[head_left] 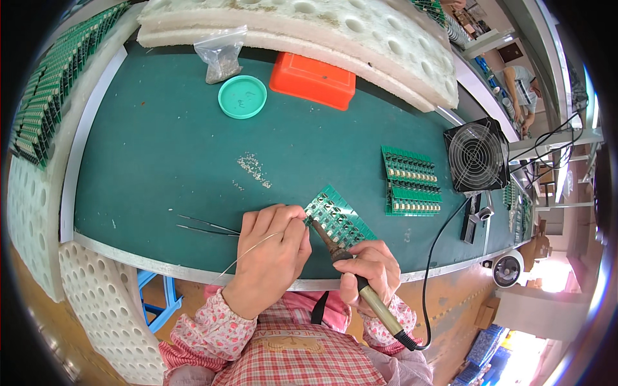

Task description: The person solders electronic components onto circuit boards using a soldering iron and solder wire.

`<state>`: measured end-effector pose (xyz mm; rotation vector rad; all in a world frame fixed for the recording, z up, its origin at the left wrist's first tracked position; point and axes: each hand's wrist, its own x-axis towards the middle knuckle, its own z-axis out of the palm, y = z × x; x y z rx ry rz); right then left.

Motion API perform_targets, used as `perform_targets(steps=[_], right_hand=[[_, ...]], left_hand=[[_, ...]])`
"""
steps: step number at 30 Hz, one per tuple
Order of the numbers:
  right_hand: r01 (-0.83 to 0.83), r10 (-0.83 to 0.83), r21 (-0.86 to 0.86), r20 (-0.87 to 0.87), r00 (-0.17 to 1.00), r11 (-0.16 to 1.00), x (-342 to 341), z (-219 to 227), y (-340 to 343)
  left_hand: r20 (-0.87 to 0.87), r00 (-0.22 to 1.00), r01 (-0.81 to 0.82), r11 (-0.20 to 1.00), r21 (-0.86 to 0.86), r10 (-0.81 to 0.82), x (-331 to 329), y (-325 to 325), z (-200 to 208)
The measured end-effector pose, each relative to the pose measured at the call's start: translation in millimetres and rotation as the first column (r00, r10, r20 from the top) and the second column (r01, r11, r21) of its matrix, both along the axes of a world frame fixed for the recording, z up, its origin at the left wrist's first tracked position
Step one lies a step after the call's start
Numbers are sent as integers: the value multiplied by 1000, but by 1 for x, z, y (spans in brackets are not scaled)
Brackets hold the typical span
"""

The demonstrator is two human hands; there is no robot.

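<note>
My right hand (pixel 373 273) is closed round the handle of a soldering iron (pixel 380 309). The iron's tip meets a green circuit board (pixel 341 219) with rows of small components, tilted in front of me. At the board's left corner, my left hand (pixel 270 248) has its fingers pinched together on a thin solder wire (pixel 248 252), whose tail trails back over the hand. A pair of tweezers (pixel 207 226) sticks out to the left from under that hand; whether it is gripped or only lies there I cannot tell. The fingertips partly hide the board's corner.
Tiny loose parts (pixel 254 170) lie mid-table. Farther back are a round turquoise lid (pixel 242 97), a plastic bag (pixel 222 55) and a red box (pixel 313 80). Stacked boards (pixel 412 181) and a black fan (pixel 476 154) stand right. The iron's cable (pixel 427 289) loops rightward.
</note>
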<state>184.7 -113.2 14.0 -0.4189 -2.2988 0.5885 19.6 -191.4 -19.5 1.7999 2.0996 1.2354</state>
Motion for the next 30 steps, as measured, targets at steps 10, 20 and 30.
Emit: perform_targets(steps=[10, 20, 30], right_hand=[[-8, 5, 107, 25, 1000, 994, -5, 0, -4], [34, -34, 1, -15, 999, 999, 7, 5, -8], [68, -68, 15, -15, 998, 998, -2, -1, -6]], left_hand=[[3, 1000, -4, 1000, 14, 4, 1, 0, -1], [18, 1000, 3, 1000, 27, -3, -1, -1, 0], [12, 1000, 4, 1000, 11, -4, -1, 0, 0]])
